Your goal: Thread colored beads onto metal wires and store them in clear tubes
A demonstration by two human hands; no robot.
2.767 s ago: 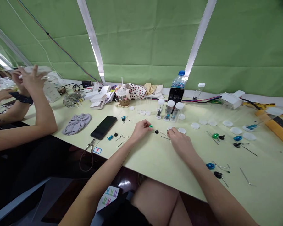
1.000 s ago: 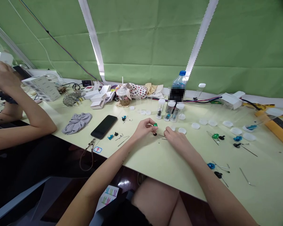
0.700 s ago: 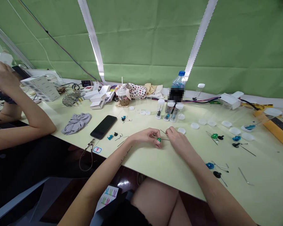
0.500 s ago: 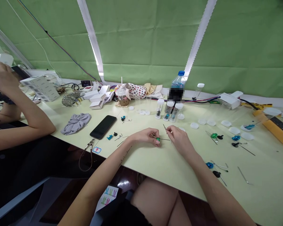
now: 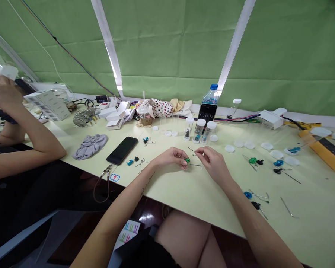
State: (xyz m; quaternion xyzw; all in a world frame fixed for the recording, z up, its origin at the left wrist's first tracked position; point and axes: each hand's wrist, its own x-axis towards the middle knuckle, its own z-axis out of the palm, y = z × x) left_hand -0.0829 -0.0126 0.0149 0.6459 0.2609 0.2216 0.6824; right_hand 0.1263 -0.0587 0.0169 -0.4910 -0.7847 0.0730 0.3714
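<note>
My left hand (image 5: 176, 158) is closed round a small shiny green part (image 5: 187, 160), which peeks out between thumb and fingers. In a pinch, my right hand (image 5: 208, 159) holds a thin dark metal rod (image 5: 191, 149) whose free end points left and away from me. The two hands are slightly apart over the table. Between them a bent metal wire (image 5: 195, 165) lies near the left fingertips. Clear tubes with white caps (image 5: 201, 122) stand beyond the hands, with small parts inside. To the right lie a green part (image 5: 252, 160) and a black part (image 5: 260, 162) with thin wires.
A phone (image 5: 122, 150) and a grey scrunchie (image 5: 90, 146) lie to the left. Farther back are a drink cup (image 5: 145, 116), a bottle and a phone showing a timer (image 5: 207, 114). An orange power strip (image 5: 331, 152) is at the right. Another person's arm (image 5: 30, 123) rests at far left.
The rod in my right hand has tilted from steep to flatter, its tip shifting left. My left hand has risen slightly with the green part, away from the bent wire on the table.
</note>
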